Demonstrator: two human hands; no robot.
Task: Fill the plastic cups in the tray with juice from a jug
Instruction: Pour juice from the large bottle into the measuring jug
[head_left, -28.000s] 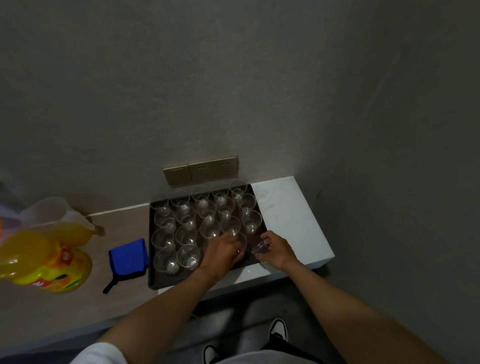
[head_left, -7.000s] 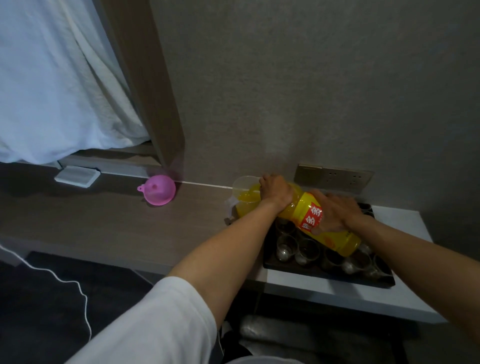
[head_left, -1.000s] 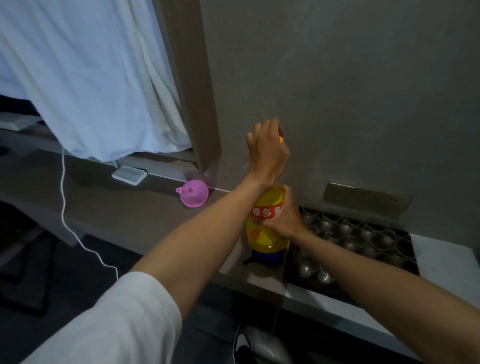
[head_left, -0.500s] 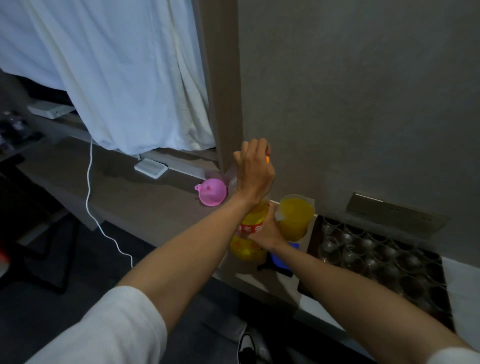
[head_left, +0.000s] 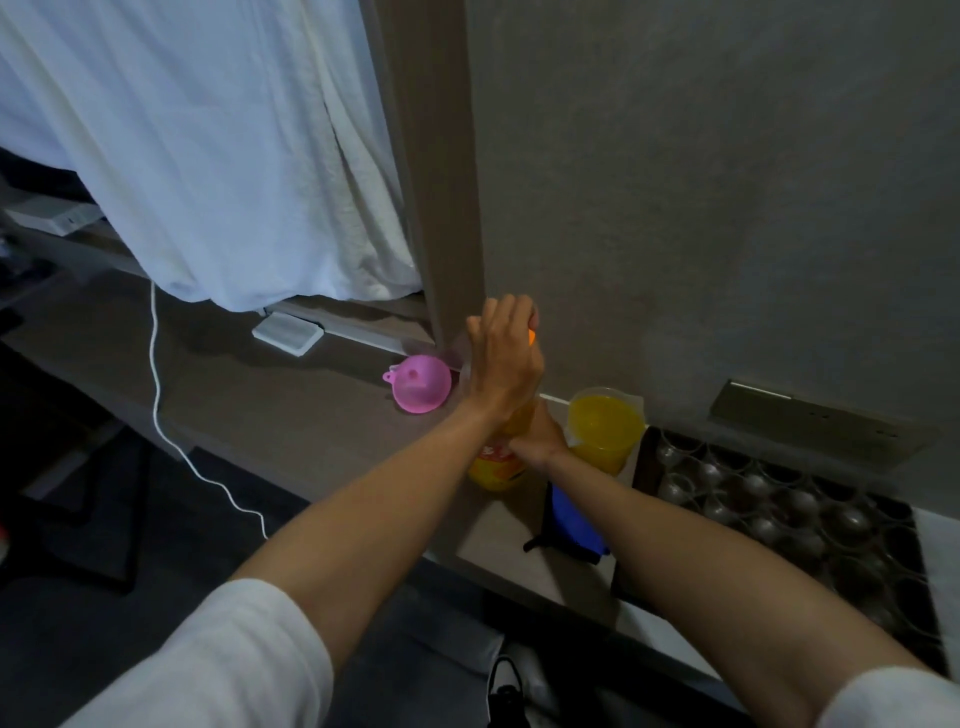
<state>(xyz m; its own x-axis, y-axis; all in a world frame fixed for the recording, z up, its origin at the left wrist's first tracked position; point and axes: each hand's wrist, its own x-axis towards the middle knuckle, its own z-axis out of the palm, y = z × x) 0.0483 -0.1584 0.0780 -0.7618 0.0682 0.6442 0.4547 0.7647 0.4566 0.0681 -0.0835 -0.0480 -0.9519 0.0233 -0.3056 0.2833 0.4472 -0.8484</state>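
Left hand curled over top of tall yellow-orange plastic juice bottle w/ red label, fingers wrapped round small orange screw cap, only a sliver of it showing past the fingertips. Right hand directly below that grip, wrapped round bottle's middle, mostly hidden behind left wrist; fingers curl round the body, can't tell how tightly. Bottle upright on brown wooden counter, base just under the right-hand grip.

Clear plastic jug filled w/ orange juice just right of the lower grip, close beside bottle; can't tell if touching. Standing upright, nearly full. Dark rectangular tray further right of jug, packed w/ rows of clear plastic cups, all looking empty, no orange in any. Right forearm crosses in front of tray's near-left corner.

Blue fabric pouch w/ black strap below the lower grip, near counter's front edge, partly under right forearm. Pink plastic funnel left of the upper grip, lying on counter, spout end facing left. Flat white rectangular box further left, by wall. Thin white cable hanging off counter edge far left. White curtain above-left of both grips. Brass-coloured socket strip on wall above tray.
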